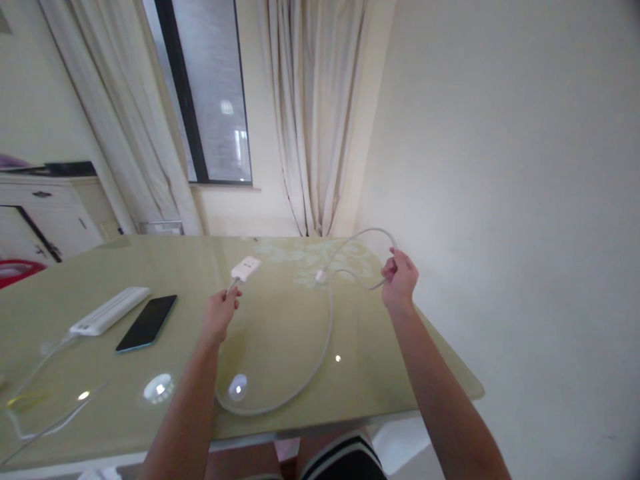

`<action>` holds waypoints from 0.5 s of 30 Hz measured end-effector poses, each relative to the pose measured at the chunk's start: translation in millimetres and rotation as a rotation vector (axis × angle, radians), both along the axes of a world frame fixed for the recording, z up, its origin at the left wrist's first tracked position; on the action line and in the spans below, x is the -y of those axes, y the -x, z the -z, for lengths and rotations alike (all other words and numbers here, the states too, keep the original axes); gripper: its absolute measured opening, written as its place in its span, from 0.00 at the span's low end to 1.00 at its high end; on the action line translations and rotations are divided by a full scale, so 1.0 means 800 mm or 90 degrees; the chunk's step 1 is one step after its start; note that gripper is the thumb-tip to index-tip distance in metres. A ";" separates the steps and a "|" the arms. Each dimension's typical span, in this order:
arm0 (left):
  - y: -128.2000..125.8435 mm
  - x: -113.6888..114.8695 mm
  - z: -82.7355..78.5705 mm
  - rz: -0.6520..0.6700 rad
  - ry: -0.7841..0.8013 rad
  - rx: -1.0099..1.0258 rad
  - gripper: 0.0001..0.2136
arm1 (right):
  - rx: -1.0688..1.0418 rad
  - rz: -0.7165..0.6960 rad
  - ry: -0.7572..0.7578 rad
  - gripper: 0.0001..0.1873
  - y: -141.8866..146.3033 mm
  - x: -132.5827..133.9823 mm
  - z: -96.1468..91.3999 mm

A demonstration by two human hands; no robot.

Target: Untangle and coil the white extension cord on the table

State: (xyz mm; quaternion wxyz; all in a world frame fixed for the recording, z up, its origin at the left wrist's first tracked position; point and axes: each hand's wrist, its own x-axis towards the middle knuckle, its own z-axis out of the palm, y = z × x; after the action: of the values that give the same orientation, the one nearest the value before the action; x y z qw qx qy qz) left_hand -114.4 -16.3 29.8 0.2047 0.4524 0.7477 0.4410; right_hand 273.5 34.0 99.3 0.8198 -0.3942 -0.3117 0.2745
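Note:
A white extension cord (pixel 327 333) curves in a wide loop over the glossy tabletop. My left hand (pixel 221 315) is closed on the cord just below its white socket block (pixel 246 268), which is tilted up with small dark slots on its face. At the right, my right hand (pixel 400 277) pinches the same cord farther along, with a smaller loop reaching from it toward the middle. A white plug end (pixel 320 275) hangs or rests near the table's centre; I cannot tell whether it touches the surface.
To the left lie a dark phone (pixel 147 323) and a long white power strip (pixel 111 310) with its own cable (pixel 43 367). The pale green table (pixel 280 360) ends at a wall on the right. Curtains (pixel 315 120) and a window stand behind; a white cabinet (pixel 50 207) is far left.

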 end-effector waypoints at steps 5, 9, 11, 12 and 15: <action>-0.026 0.022 -0.068 0.152 -0.141 0.713 0.07 | 0.067 -0.337 -0.098 0.17 -0.025 0.055 -0.108; -0.092 0.041 -0.135 0.240 -0.126 0.871 0.07 | 0.084 -0.489 -0.114 0.14 0.004 0.100 -0.156; -0.133 0.047 -0.166 0.263 -0.098 0.851 0.07 | 0.101 -0.572 -0.070 0.15 0.023 0.118 -0.165; -0.153 0.050 -0.181 0.289 -0.092 0.836 0.07 | 0.127 -0.605 -0.042 0.16 0.032 0.126 -0.168; -0.204 0.059 -0.222 0.441 -0.066 0.771 0.10 | 0.272 -0.673 0.024 0.18 0.050 0.145 -0.171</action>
State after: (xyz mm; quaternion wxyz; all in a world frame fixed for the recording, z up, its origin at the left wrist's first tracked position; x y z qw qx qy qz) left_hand 49.0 -63.8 207.0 0.6920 0.3488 0.2928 0.5601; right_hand 233.5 -81.6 236.3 0.4830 -0.2462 -0.6201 0.5671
